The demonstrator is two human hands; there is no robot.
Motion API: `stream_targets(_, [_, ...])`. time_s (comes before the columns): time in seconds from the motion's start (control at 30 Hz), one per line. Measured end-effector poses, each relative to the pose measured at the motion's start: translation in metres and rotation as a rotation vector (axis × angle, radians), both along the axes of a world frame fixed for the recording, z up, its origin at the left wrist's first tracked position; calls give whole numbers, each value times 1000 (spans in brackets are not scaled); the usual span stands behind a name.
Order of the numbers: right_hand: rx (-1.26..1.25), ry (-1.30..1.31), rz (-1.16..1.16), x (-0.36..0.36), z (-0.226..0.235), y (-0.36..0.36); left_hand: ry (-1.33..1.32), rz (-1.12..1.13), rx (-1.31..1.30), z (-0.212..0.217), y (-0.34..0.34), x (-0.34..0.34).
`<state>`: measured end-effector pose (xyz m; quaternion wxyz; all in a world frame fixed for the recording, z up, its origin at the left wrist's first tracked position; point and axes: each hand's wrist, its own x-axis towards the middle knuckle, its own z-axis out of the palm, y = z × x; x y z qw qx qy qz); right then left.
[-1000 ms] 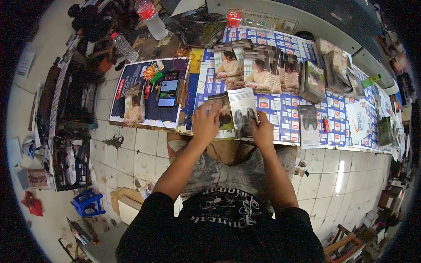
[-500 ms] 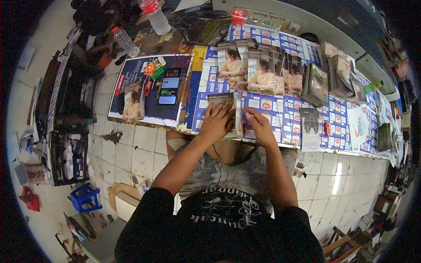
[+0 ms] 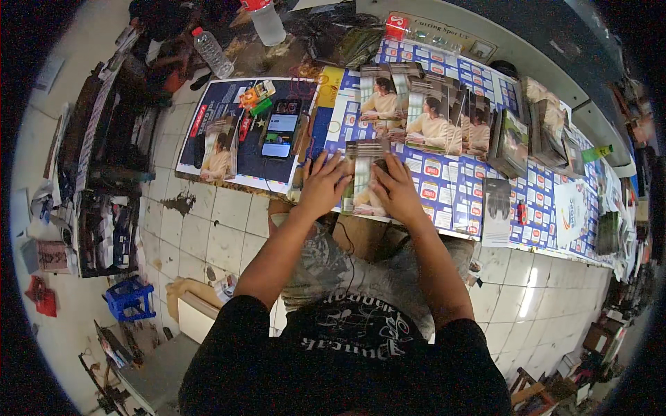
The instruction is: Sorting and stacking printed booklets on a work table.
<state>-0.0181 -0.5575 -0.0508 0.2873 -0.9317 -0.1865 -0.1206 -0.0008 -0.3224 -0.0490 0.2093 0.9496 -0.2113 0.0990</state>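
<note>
Relative to the phone [image 3: 280,130], the folded picture leaflet [image 3: 365,177] lies to the right on a blue-and-white printed sheet [image 3: 438,191], between loosely spread fingers: the left hand [image 3: 322,184] at its nearer edge, the right hand [image 3: 398,186] over its farther one. Uneven pressure from the two sides could skew or crease the leaflet; a forward slip could disturb the leaflet piles [image 3: 429,123], farther right of the phone.

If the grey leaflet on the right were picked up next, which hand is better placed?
Probably the right hand: it touches the right side of the photo leaflet, nearer the grey leaflet. The left hand, at the photo leaflet's left side, would have to reach across.
</note>
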Motion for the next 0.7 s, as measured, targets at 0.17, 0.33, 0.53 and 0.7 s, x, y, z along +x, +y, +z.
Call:
stream_targets(0.17, [-43,34,76,4,-2,26,78,-14,-1,-7,12,4])
stream_targets(0.33, [-99,63,34,1,-9,29,168,-43,70,-4,13,5])
stream_targets(0.53, [-106,19,45,13,-8,27,131,-74,34,-5,17,17])
stream_targets(0.7, [-108,3,30,6,-12,30,150,-80,14,-10,18,10])
